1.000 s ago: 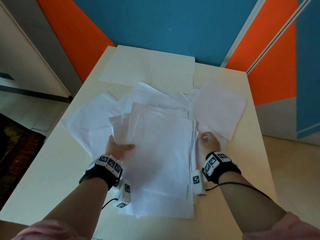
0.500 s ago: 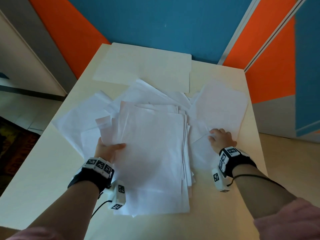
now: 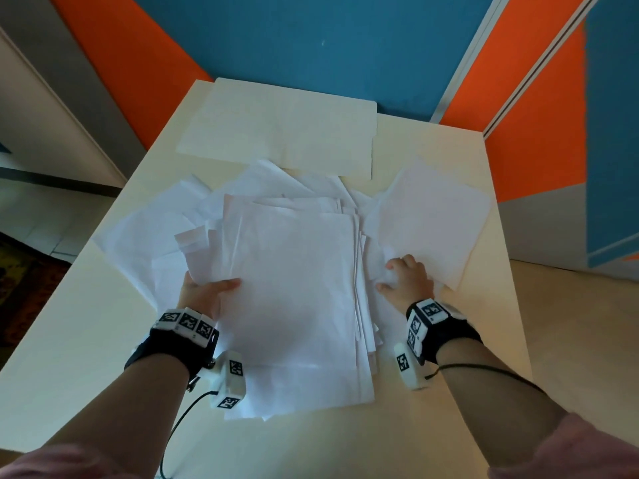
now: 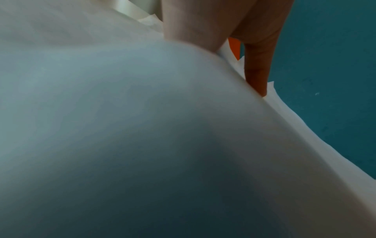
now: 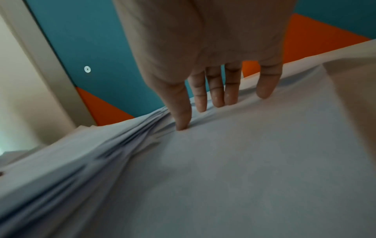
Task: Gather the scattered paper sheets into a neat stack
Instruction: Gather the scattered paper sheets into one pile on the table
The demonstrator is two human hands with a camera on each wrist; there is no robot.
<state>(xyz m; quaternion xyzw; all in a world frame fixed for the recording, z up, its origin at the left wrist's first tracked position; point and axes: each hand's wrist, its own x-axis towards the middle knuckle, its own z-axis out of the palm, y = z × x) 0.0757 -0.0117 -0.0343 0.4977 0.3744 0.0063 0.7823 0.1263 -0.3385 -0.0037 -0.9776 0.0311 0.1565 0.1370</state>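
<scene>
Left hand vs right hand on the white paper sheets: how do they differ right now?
The left hand grips the left edge of the gathered pile of white paper sheets, thumb on top; the right hand lies palm down on a loose white sheet right of the pile, fingers fairly straight, pinching nothing. Both touch paper on the cream table and wear marker-tagged wristbands.

Cream worktop (image 3: 86,357) pushed against a teal and orange panelled wall (image 3: 311,39); pale metal strip (image 3: 511,57) running up it; beige floor (image 3: 581,323) at right, tiles at left.
</scene>
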